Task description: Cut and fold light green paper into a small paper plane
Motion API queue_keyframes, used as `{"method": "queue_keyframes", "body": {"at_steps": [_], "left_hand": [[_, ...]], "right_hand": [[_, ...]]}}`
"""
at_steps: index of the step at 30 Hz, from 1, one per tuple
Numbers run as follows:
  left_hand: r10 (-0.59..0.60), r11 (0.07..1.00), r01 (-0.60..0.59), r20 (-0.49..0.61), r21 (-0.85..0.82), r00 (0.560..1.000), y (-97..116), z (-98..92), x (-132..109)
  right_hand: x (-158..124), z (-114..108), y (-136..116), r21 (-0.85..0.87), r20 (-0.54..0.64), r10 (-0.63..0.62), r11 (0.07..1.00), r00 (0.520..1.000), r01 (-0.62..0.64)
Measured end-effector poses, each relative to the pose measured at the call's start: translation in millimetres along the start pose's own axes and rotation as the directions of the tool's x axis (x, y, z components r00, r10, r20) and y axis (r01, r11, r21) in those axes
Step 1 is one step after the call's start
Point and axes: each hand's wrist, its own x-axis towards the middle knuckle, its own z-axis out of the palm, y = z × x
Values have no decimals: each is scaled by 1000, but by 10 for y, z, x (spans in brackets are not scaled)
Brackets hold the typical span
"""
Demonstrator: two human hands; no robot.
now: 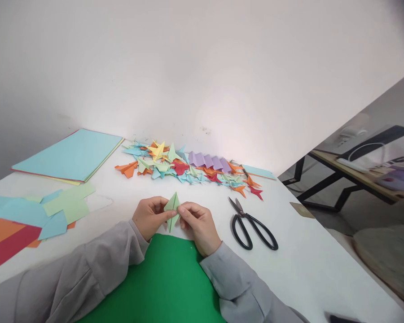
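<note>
A small light green folded paper (171,207), diamond-shaped with a crease down its middle, is held upright between both hands above the near part of the white table. My left hand (152,217) pinches its left side, thumb across the front. At its right edge, my right hand (198,224) grips it between thumb and fingertips. Below the hands lies a green sheet (164,278). Black-handled scissors (252,224) rest to the right of my right hand, their blades slightly apart and pointing away from me.
Folded paper shapes in several colours (180,168) are heaped along the wall, with a pleated purple paper (210,161) among them. Large coloured sheets (70,154) are stacked at the back left. Loose cut paper pieces (23,213) overlap at left. Another table (350,172) stands at right.
</note>
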Motion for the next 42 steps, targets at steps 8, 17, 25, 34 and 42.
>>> {"method": "queue_keyframes", "body": {"at_steps": [8,17,25,34,42], "left_hand": [[18,990,-36,131,136,991,-19,-18,-7],[0,984,-32,182,175,983,1,-3,-22],[-22,998,6,248,63,969,9,2,-28],[-4,989,-35,257,147,966,-12,-14,-35],[-12,1000,16,168,-25,986,21,-3,-9]], "right_hand": [[-18,31,8,-25,42,38,999,998,-37],[-49,28,-11,-111,4,91,990,996,-90],[-33,18,9,-92,-15,77,993,997,-78],[-24,16,26,-52,-65,25,998,998,-28],[-29,12,7,-107,-12,16,994,1000,-18]]}}
